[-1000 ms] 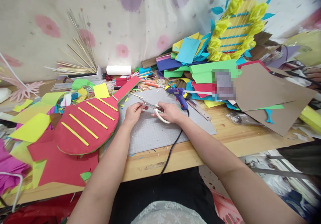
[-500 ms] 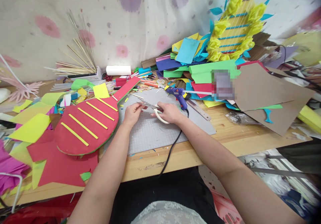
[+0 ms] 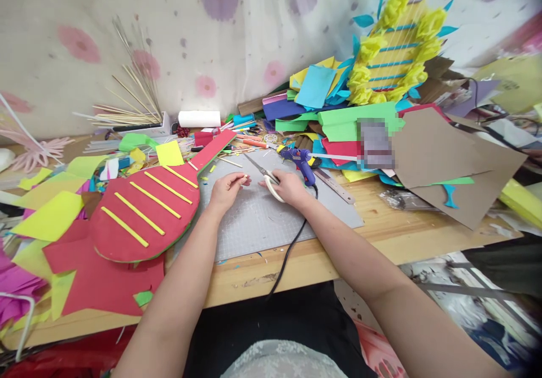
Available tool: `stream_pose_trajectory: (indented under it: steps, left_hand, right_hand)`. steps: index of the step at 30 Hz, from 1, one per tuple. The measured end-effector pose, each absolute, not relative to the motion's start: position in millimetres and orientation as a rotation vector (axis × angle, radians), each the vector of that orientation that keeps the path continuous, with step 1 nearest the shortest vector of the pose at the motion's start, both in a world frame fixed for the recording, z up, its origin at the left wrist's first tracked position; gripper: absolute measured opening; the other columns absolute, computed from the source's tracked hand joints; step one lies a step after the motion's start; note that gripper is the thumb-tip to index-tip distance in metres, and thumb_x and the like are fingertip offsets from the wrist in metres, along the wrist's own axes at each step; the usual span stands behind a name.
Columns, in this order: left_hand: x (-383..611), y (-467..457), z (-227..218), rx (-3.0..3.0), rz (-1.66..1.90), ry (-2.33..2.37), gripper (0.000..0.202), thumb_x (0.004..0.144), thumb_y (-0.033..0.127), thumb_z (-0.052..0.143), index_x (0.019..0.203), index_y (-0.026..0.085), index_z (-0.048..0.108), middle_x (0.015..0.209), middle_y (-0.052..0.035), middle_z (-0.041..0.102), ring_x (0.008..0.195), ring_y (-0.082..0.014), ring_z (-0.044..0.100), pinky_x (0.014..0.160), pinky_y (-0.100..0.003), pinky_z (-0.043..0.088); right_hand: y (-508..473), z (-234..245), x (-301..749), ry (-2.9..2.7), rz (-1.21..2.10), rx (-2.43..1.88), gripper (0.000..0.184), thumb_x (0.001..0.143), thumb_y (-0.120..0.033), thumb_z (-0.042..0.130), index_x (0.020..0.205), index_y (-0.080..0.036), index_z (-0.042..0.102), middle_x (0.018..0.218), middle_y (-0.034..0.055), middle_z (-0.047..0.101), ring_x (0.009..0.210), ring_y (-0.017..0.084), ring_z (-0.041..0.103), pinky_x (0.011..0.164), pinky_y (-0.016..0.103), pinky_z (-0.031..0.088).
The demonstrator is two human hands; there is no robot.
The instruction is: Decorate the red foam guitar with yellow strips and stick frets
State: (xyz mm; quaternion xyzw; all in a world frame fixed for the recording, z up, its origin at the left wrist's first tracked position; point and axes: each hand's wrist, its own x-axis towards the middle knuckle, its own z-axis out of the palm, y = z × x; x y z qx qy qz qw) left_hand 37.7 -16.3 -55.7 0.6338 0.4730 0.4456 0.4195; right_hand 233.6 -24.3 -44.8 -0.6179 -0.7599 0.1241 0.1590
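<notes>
In my right hand (image 3: 289, 189) is a pair of scissors (image 3: 271, 183) with white handles, its blades pointing up and left over the grey cutting mat (image 3: 254, 228). My left hand (image 3: 228, 189) is closed in a pinch on a tiny pale piece (image 3: 245, 177), too small to identify. Just left of that hand lies a red guitar-shaped cutout (image 3: 144, 211) with yellow strips across its body and a green edge. A purple glue gun (image 3: 300, 161) rests beyond my right hand, near a metal ruler (image 3: 336, 187).
Red sheets (image 3: 105, 282) and yellow sheets (image 3: 51, 214) spread over the left side. Wooden sticks (image 3: 127, 117) stand in a box at the back. A yellow paper guitar (image 3: 392, 56) with flowers leans at the back right, behind brown cardboard (image 3: 449, 163). A black cord (image 3: 290, 248) crosses the mat.
The scissors have come away from my left hand, and their blades now look closed together. Both hands stay near the same spots over the mat.
</notes>
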Motion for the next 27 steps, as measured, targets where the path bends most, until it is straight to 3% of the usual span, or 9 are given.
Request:
stream_pose_trajectory:
  steps: [5,9,12,15,18,24,27]
  left_hand:
    - [44,-19,-50,1.398,1.167,1.149,0.034,0.073,0.036,0.058,0.100,0.016,0.055,0.082,-0.0055,0.069,0.066,-0.0154,0.067,0.055,-0.024,0.051]
    - [50,-23,-34,1.170,1.209,1.213,0.029,0.072,0.034,0.060,0.095,0.018,0.051,0.076,-0.0020,0.067,0.051,-0.0114,0.062,0.045,-0.021,0.047]
    - [48,-23,-16,0.999,1.147,1.216,0.024,0.071,0.025,0.063,0.090,0.016,0.052,0.077,-0.0027,0.067,0.054,-0.0107,0.063,0.052,-0.023,0.051]
    - [37,-19,5,0.982,1.089,1.137,0.025,0.068,0.017,0.066,0.090,0.015,0.054,0.087,-0.0059,0.068,0.075,-0.0143,0.067,0.070,-0.027,0.054]
    - [23,-11,24,1.099,1.051,1.095,0.030,0.062,0.013,0.070,0.090,0.014,0.056,0.095,-0.0082,0.067,0.090,-0.0181,0.066,0.077,-0.030,0.053]
    - [-15,17,40,1.586,1.031,1.545,0.038,0.056,0.031,0.075,0.086,0.015,0.058,0.083,-0.0052,0.065,0.082,-0.0218,0.065,0.070,-0.035,0.053]
    - [-37,33,39,1.938,0.812,1.971,0.033,0.053,0.038,0.075,0.076,0.018,0.062,0.086,-0.0070,0.065,0.093,-0.0276,0.060,0.079,-0.038,0.049]
  right_hand:
    - [-26,-44,228,-2.116,0.265,-1.943,0.055,0.079,-0.067,0.035,0.087,-0.018,0.061,0.077,0.0087,0.067,0.069,0.019,0.059,0.054,0.026,0.027]
    - [-27,-42,224,-2.073,0.291,-1.987,0.053,0.079,-0.066,0.037,0.089,-0.020,0.061,0.080,0.0090,0.068,0.072,0.020,0.060,0.056,0.026,0.030]
    - [-27,-42,224,-2.036,0.312,-1.992,0.053,0.079,-0.066,0.036,0.088,-0.020,0.061,0.080,0.0083,0.068,0.073,0.021,0.061,0.056,0.026,0.031]
    - [-26,-42,226,-2.011,0.334,-1.998,0.052,0.080,-0.065,0.037,0.088,-0.020,0.061,0.079,0.0075,0.068,0.072,0.020,0.061,0.056,0.026,0.031]
    - [-26,-43,227,-1.996,0.353,-1.999,0.051,0.080,-0.064,0.037,0.088,-0.020,0.061,0.078,0.0071,0.067,0.071,0.020,0.060,0.056,0.026,0.032]
    - [-26,-42,227,-1.993,0.384,-1.976,0.052,0.079,-0.066,0.037,0.087,-0.020,0.061,0.079,0.0074,0.067,0.070,0.020,0.059,0.055,0.026,0.030]
    - [-26,-43,228,-1.984,0.377,-1.973,0.053,0.078,-0.067,0.037,0.084,-0.021,0.060,0.078,0.0069,0.067,0.070,0.020,0.059,0.054,0.026,0.028]
